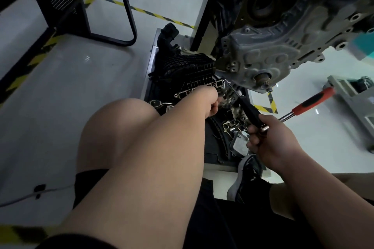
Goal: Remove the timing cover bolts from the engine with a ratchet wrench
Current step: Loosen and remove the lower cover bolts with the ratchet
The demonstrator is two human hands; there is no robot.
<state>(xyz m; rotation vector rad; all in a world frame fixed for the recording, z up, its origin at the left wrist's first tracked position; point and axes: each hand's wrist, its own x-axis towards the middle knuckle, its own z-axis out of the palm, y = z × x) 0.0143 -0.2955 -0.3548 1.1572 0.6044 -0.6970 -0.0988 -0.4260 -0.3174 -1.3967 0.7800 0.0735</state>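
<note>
The timing cover (269,54) hung on the engine above a tray of loose parts (194,79). The right hand (271,139) had its fingers wrapped round the ratchet wrench (309,105) at the head end, its extension angled up toward the cover's lower edge. The left hand (212,105) reached in there; its fingers were hidden. At that slant, I judged the socket might slip off and round a bolt.

arms: bare, no sleeves showing
left hand (212,105): no glove
right hand (271,143): no glove
shorts (202,218): black (knees bare)
shoe (245,180): dark, with a grey sole edge
</note>
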